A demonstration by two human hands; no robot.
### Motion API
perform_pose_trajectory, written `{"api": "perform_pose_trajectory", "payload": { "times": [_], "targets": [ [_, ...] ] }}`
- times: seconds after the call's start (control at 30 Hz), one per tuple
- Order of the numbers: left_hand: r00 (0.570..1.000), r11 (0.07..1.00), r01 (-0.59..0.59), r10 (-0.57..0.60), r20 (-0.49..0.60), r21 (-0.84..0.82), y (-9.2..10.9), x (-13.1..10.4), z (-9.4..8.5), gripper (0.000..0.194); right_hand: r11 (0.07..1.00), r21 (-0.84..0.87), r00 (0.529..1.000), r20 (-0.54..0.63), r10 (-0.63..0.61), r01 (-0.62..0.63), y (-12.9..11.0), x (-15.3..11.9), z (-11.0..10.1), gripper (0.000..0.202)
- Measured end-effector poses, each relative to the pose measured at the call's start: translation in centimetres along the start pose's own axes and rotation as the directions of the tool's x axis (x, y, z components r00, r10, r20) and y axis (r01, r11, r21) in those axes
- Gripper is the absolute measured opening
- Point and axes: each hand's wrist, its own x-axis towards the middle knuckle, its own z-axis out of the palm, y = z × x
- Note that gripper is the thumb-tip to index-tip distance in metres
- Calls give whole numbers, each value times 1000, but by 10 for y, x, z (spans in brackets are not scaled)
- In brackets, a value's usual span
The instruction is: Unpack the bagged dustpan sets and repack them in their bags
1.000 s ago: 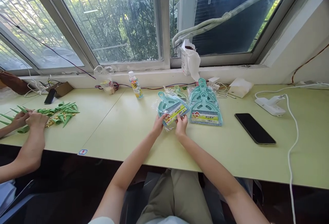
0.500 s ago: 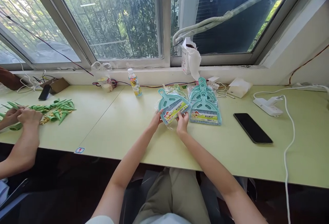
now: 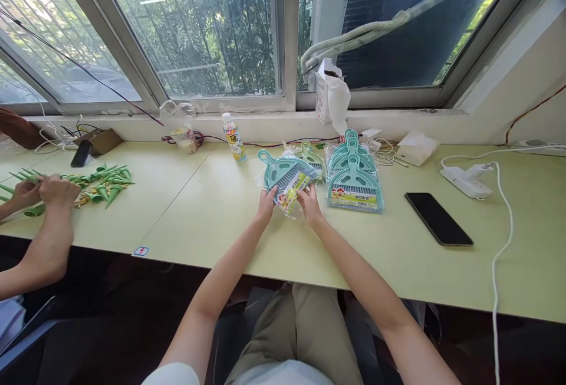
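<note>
A teal dustpan and brush set (image 3: 288,180) in clear wrap, with a yellow-green label, is tilted with its handle toward the upper left. My left hand (image 3: 266,204) grips its lower left edge. On its lower right side, my right hand (image 3: 310,203) is closed on the same set, by the label. Behind it lies another wrapped set (image 3: 309,154), partly hidden. A stack of several wrapped teal sets (image 3: 354,187) lies just right of my right hand, handles pointing to the window.
A drink bottle (image 3: 234,137) stands behind at the left. To the right lie a black phone (image 3: 438,219) and a white power strip (image 3: 466,181) with its cable. Another person's hands (image 3: 57,190) handle green cone-shaped pieces (image 3: 108,181) at the far left.
The held set has turned clockwise and shifted slightly left, its handle now further left. More of the set behind it shows. The whole view has shifted a little.
</note>
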Motion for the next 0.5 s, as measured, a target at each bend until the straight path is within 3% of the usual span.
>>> {"api": "perform_pose_trajectory", "payload": {
  "times": [0.07, 0.27, 0.5],
  "targets": [
    [1000, 1000, -13, 13, -1, 21, -2, -1, 0, 42, 1000, -14, 1000, -30, -7, 7, 2, -1, 0, 49],
    [998, 993, -32, 25, 62, 112, -9, -5, 3, 49, 998, -55, 955, -295, -22, 6, 12, 1, -5, 37],
    [994, 988, -76, 65, 84, 134, -8, -10, 7, 53, 998, -58, 947, -319, -22, 3, 17, 5, -10, 29]
  ]
}}
